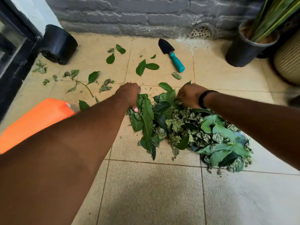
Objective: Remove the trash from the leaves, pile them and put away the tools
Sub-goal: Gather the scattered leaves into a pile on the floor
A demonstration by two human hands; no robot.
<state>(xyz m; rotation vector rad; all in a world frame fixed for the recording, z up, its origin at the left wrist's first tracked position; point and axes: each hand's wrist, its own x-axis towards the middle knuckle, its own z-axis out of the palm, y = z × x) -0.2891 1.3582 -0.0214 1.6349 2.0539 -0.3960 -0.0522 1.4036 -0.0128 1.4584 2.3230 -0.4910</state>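
Two hands are seen at mid-frame on the far rim of one leaf pile (186, 127). Leaves are clutched in the curled left hand (129, 95), and a tuft is pinched by the right hand (189, 95). Roughly a dozen loose leaves (141, 67) are scattered beyond, nearer the left hand. One trowel (172, 55) is seen upper centre, handle lower right.
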